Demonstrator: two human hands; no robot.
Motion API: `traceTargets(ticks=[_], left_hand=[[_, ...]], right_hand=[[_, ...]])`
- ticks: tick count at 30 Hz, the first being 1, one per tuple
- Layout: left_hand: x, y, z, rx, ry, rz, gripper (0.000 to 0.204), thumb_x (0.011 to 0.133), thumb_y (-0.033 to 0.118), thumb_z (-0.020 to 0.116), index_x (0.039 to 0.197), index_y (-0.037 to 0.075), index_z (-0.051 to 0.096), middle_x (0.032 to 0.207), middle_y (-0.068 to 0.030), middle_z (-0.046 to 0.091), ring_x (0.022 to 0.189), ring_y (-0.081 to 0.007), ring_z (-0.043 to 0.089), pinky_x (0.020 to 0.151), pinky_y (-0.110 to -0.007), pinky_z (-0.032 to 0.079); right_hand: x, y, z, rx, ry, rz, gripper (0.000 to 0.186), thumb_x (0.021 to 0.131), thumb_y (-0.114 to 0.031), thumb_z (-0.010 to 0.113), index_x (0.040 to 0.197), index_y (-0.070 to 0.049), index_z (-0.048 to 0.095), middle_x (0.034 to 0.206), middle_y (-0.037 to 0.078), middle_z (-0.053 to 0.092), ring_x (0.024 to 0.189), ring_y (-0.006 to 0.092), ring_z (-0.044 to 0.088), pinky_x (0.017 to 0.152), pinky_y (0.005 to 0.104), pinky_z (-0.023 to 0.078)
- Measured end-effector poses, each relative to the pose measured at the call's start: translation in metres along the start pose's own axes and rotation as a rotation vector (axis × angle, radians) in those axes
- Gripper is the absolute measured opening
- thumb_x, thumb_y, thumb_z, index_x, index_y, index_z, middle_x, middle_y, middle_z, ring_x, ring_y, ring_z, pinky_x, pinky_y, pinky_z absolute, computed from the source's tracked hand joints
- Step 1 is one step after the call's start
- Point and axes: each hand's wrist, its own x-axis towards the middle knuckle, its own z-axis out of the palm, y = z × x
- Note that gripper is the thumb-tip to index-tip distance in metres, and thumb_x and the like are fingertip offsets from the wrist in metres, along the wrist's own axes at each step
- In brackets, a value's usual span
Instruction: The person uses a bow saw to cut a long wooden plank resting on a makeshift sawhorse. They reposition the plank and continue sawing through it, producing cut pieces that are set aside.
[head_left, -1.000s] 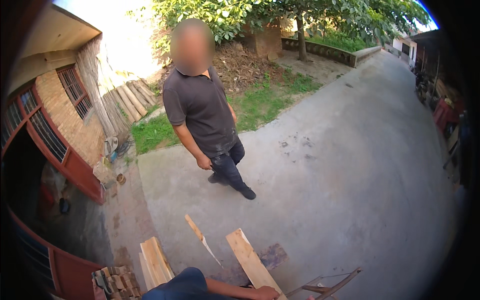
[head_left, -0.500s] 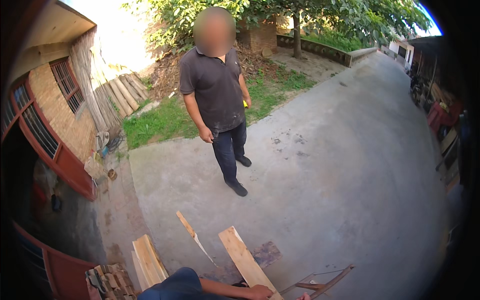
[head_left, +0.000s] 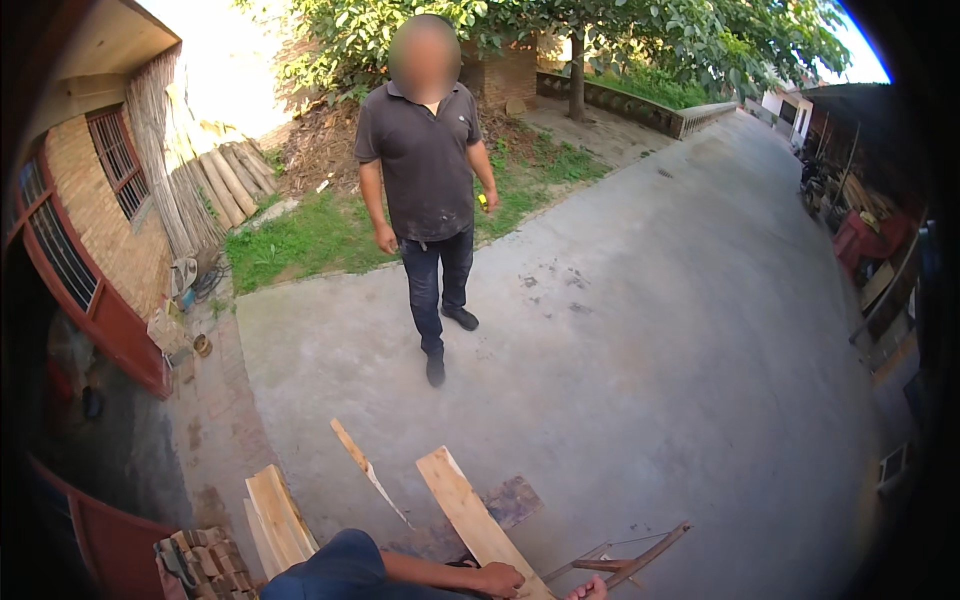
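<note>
My left hand (head_left: 500,579) is closed on the near part of a pale wooden plank (head_left: 465,500), which slants away from me. Just right of the plank, at the lower edge, my right hand (head_left: 588,589) has its fingers curled around the near end of a wooden frame saw (head_left: 640,556). Part of this hand is cut off by the picture's edge. A dark, stained board (head_left: 515,503) lies on the ground beneath the plank. To the left of the plank is a thin, tapering wood strip (head_left: 352,446).
Several pale boards (head_left: 275,512) and a stack of short wood blocks (head_left: 205,562) are at lower left. Ahead on the concrete (head_left: 640,350) stands a person (head_left: 425,165) holding a small yellow object (head_left: 482,201). A red door (head_left: 130,345) stands at left; clutter (head_left: 870,235) lines the right.
The whole view has shifted slightly, so things sit further left. More of my right hand shows at the saw. The person ahead has shifted their feet and faces me more squarely.
</note>
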Motion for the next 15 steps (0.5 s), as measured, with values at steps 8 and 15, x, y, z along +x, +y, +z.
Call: traceTargets(ticks=[8,15], left_hand=[[-0.001,0.024,-0.009,-0.273,0.076,-0.210,0.032,0.071,0.039,0.086,0.083,0.012,0.076,0.079,-0.0141,0.074,0.070,-0.0292,0.073,0.059,-0.045,0.055],[0.006,0.011,0.011,-0.131,0.124,-0.140,0.036,0.072,0.045,0.078,0.086,0.011,0.076,0.083,-0.0169,0.073,0.076,-0.0366,0.070,0.064,-0.050,0.054]], right_hand=[[0.011,0.004,-0.003,-0.005,-0.001,-0.019,0.034,0.101,-0.044,0.062,0.081,-0.022,0.046,0.061,-0.004,0.041,0.045,0.0131,0.039,0.038,0.0303,0.029],[0.000,-0.001,0.004,0.012,-0.024,0.009,0.034,0.102,-0.043,0.062,0.081,-0.021,0.047,0.061,-0.003,0.041,0.046,0.0139,0.040,0.038,0.0308,0.030]])
